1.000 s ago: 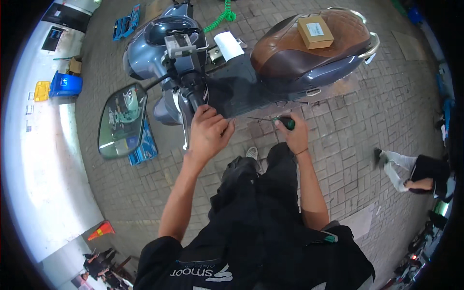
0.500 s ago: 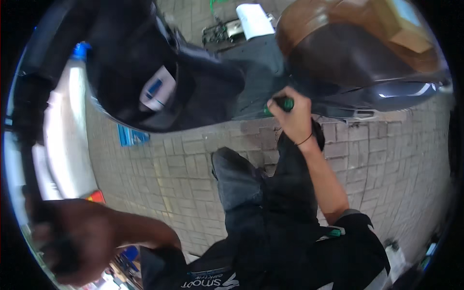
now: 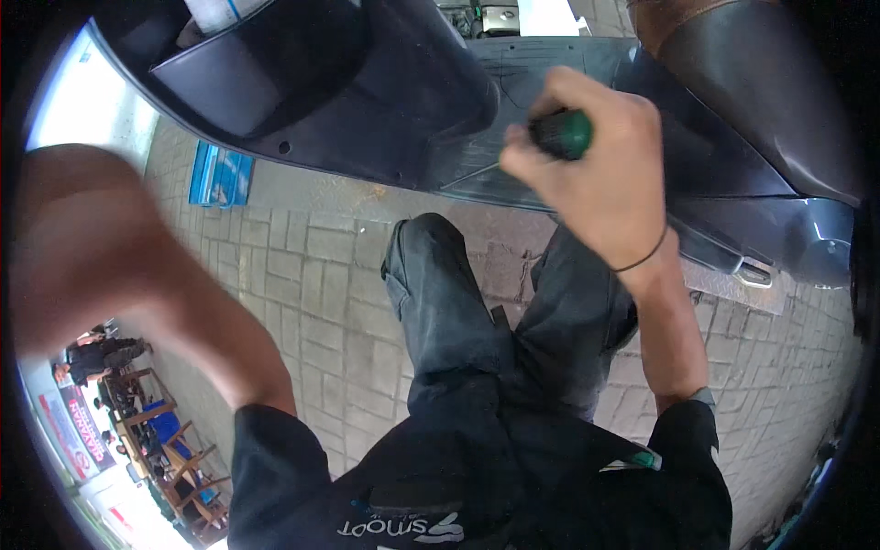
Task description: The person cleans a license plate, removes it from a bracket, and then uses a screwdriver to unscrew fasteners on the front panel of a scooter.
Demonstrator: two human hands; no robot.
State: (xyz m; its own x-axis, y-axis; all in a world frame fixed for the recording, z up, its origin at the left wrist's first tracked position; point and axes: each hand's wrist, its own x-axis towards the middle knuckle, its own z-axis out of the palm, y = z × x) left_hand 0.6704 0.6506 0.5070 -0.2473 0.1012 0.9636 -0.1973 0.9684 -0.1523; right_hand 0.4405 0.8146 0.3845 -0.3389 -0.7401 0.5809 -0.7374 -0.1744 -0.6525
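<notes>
My right hand [image 3: 610, 165] is closed round the green and black handle of a screwdriver [image 3: 566, 135]. Its thin shaft slants down to the left, over the near edge of the dark scooter's footboard [image 3: 541, 78]. The scooter's front panel [image 3: 367, 101] curves up on the left, and a brown seat [image 3: 692, 18] is at the upper right. My left hand [image 3: 73, 238] is raised at the far left, close to the camera and smeared by motion. Its fingers do not show clearly, nor whether it touches anything.
A blue case [image 3: 220, 174] stands on the paving [image 3: 312, 266] beyond the front panel. A white item with a blue line [image 3: 220, 14] sticks out of the panel's pocket. Wooden furniture [image 3: 174, 449] and another person [image 3: 101, 357] appear at the lower left.
My view has moved closer to the footboard. My right hand appears larger and higher, still round the screwdriver. My left hand has risen at the left, away from the dark grip it was beside.
</notes>
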